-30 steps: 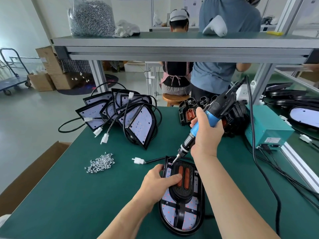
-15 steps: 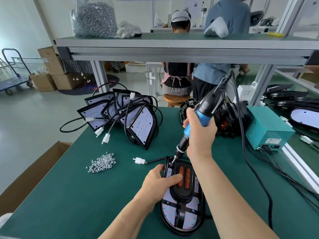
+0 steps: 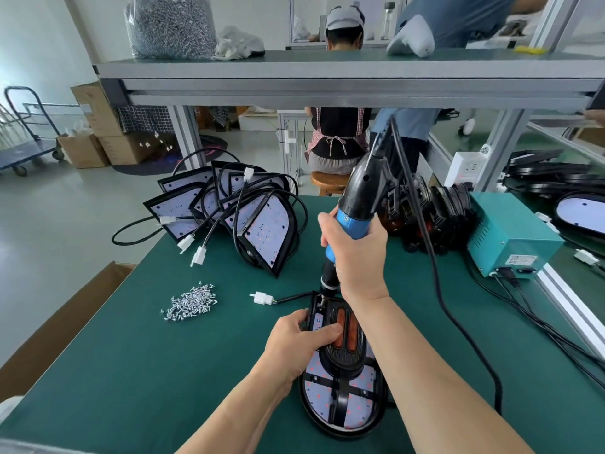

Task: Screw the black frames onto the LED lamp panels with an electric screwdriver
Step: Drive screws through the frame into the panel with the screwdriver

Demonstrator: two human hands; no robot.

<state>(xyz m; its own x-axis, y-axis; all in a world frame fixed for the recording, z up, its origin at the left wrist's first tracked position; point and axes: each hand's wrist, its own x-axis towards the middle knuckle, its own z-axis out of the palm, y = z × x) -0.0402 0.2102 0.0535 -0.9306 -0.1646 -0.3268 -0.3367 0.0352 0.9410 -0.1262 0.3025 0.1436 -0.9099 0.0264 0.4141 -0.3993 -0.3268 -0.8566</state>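
**While the tip sits in the corner, nothing may shift**

Since the right hand (image 3: 355, 257) is clenched round the blue grip of the screwdriver (image 3: 355, 204), with the tip down at the far left corner of the lamp panel (image 3: 340, 399), that corner screw looks to be the one being driven. The panel lies flat on the table (image 3: 147, 371) with the black frame (image 3: 340, 358) on top of it. The left hand (image 3: 294, 339) grips the panel's left edge, fingers (image 3: 299, 317) curled over the rim and thumb pressed across the frame.

The tool leans a little. If it leans further, the tip could skip off the screw and score the panel, or nick the left fingers just beside it. A slackened left grip would let the frame slide off its holes. The cord (image 3: 435, 283) trails to the right of the panel and could tug the tool sideways. Spare screws (image 3: 191, 301) lie in a heap to the left of the panel
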